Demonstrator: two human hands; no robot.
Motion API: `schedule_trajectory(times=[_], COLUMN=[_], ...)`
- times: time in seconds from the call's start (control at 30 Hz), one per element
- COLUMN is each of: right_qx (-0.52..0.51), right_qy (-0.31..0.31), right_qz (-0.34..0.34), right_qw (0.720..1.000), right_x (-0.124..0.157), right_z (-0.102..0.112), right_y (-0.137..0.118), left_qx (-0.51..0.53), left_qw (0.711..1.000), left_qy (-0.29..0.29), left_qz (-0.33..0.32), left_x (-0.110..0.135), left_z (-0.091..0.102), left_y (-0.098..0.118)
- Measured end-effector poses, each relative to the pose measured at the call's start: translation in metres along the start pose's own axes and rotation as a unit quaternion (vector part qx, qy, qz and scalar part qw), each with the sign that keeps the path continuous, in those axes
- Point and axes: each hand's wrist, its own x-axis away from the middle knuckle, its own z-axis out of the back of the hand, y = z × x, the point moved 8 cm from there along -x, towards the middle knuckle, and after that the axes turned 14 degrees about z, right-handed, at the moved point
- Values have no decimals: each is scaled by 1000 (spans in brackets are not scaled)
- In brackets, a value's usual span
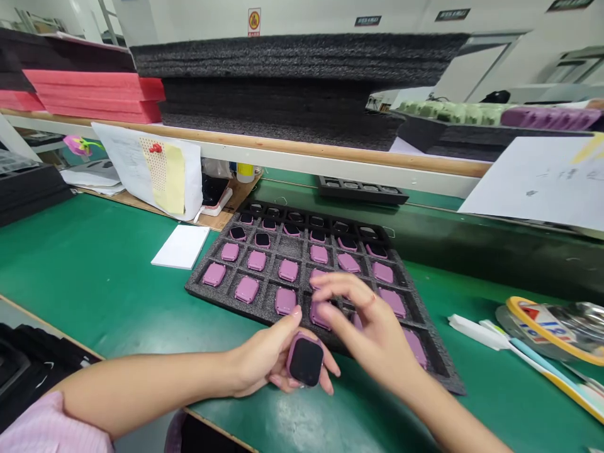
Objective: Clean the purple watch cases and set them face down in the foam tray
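Observation:
My left hand (268, 360) is closed around a pink smartwatch body (306, 360), its black screen facing up, just in front of a black foam tray (438, 365). The tray holds several pink watch bodies (287, 270) in its pockets, some with the screen up at the far rows. My right hand (372, 327) hovers over the tray's near right pockets with fingers spread and slightly blurred, holding nothing that I can see.
A white card (182, 245) lies left of the tray on the green mat (94, 277). Papers (151, 167) lean on the shelf rail. Another black tray (361, 189) sits behind. Tape roll (552, 327) and pens (500, 340) lie at right. Foam stacks (283, 88) fill the shelf.

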Motion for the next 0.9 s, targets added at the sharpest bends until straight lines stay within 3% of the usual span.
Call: schedule_trajectory(times=[0.07, 0.13, 0.33, 0.43, 0.57, 0.63, 0.77, 0.83, 0.9], right_qx=[-12, 5, 2, -27, -78, -126, -220, -230, -219], right_qy=[-21, -40, -24, 8, 105, 169, 291, 327, 336], right_qz=[77, 129, 128, 95, 3, -64, -184, -203, -189], right_qw=[997, 991, 992, 995, 991, 976, 913, 894, 896], right_x=[13, 22, 24, 24, 27, 33, 49, 54, 54], right_z=[-1, -4, -5, -2, 14, 23, 35, 39, 43], right_y=[-34, -53, -54, -51, -36, -23, 2, 7, 4], left_qx=[57, 89, 130, 151, 158, 137, 111, 109, 107], left_qw=[998, 996, 990, 987, 985, 987, 990, 990, 990], left_qy=[-2, -5, -44, -49, -60, -72, -87, -88, -90], left_qz=[-11, -21, -28, -33, -40, -38, -25, -24, -24], left_x=[-1, -1, -2, -3, -3, -1, 2, 3, 3], left_z=[1, 2, -3, -2, -2, -6, -10, -10, -9], left_y=[1, 2, 4, 6, 9, 10, 8, 8, 8])
